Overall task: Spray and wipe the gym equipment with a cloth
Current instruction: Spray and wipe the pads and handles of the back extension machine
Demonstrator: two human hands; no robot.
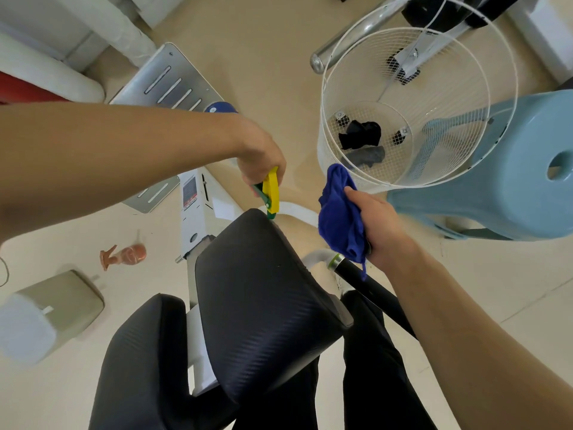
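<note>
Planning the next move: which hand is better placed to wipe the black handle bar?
Right hand: it grips the blue cloth right at the black handle bar. The left hand is busy holding the yellow sprayer.

Textured black pad (263,293), soft blue cloth (339,218)

Spray bottle (270,193): yellow and green trigger head, nozzle down at the seat pad's far edge, gripped in the left hand (260,156).
Cloth (339,215): deep blue, crumpled, held by the right hand (378,225) over the handle's far end.
Seat pad (263,293): black, textured, tilted, centre.
Handle (369,287): black bar, right of the pad.
</note>
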